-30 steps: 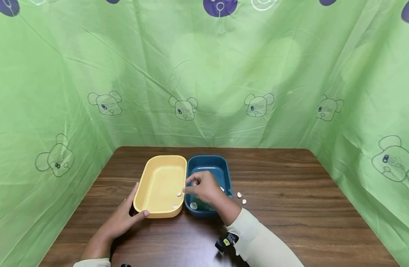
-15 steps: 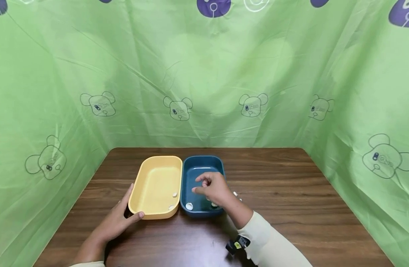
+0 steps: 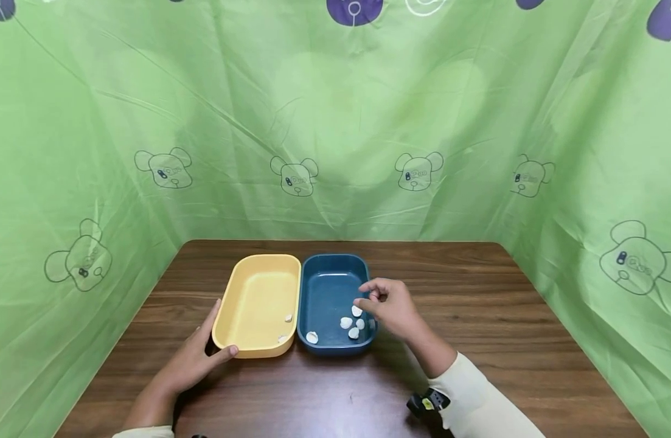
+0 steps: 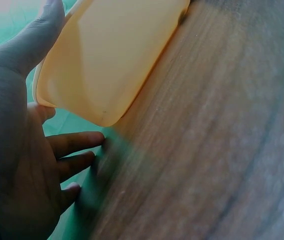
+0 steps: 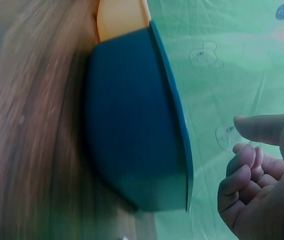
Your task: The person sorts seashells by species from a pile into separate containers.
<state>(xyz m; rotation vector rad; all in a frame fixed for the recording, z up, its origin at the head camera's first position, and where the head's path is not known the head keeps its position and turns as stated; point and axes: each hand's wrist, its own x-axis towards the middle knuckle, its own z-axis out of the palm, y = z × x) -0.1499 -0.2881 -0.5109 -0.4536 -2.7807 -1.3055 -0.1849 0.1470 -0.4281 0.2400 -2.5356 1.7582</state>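
A yellow tray (image 3: pixel 258 292) stands on the left in the head view, with two small white pieces like seashells (image 3: pixel 288 318) in its near right part. My left hand (image 3: pixel 190 364) holds its near left corner, thumb on the near rim and fingers along the left side. Against its right side stands a dark blue tray (image 3: pixel 330 295). Several white shells (image 3: pixel 346 323) lie in it, mostly near right, one (image 3: pixel 312 337) at near left. My right hand (image 3: pixel 395 309) hovers at the blue tray's right rim, fingers loosely bent, thumb and index finger apart, with nothing between them.
Both trays stand on a brown wooden table (image 3: pixel 455 304). A green curtain (image 3: pixel 335 207) with bear drawings encloses the back and sides. The right sleeve carries a black strapped device (image 3: pixel 428 403) at the wrist.
From the yellow tray's right rim my right hand has moved right across the blue tray, uncovering the shells inside. Two shells on the table there are now hidden behind it. My left hand keeps its place.
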